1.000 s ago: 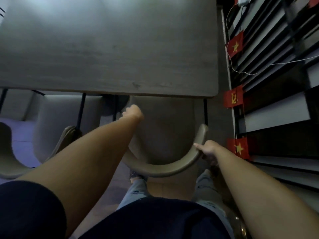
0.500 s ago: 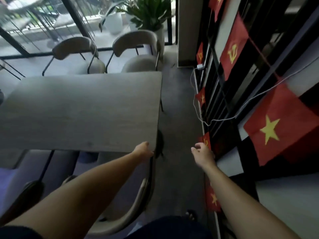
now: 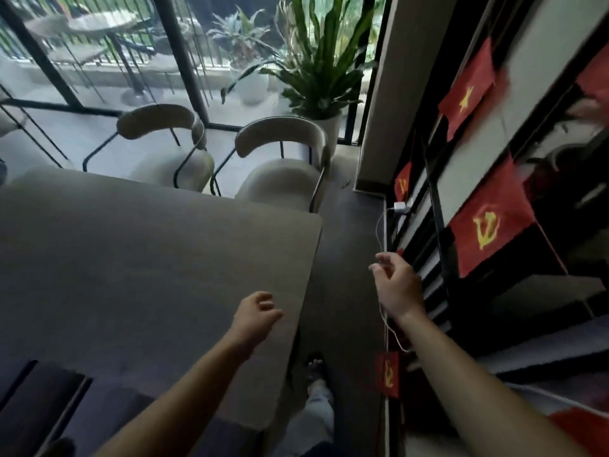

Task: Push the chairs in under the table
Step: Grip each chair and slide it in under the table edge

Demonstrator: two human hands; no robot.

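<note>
A grey wooden table [image 3: 148, 258] fills the left and middle of the view. Two beige chairs with curved backs and black metal frames stand at its far side: one at the far right corner [image 3: 283, 179], one to its left [image 3: 164, 153]. Both seats stick out from the table. My left hand [image 3: 257, 313] hovers over the table's right edge, fingers loosely apart, holding nothing. My right hand [image 3: 397, 285] is raised over the aisle beside the wall, fingers apart and empty. The near chairs are hidden below the table.
A narrow floor aisle [image 3: 342, 275] runs between the table and a dark slatted wall [image 3: 428, 258] hung with red flags and a white cable [image 3: 382, 232]. A large potted plant [image 3: 323, 77] stands at the aisle's far end by glass doors. My foot [image 3: 314, 367] is in the aisle.
Both hands have let go of the near chair's curved back. The view has lifted and moved forward and right along the table's end, bringing the two far chairs closer.
</note>
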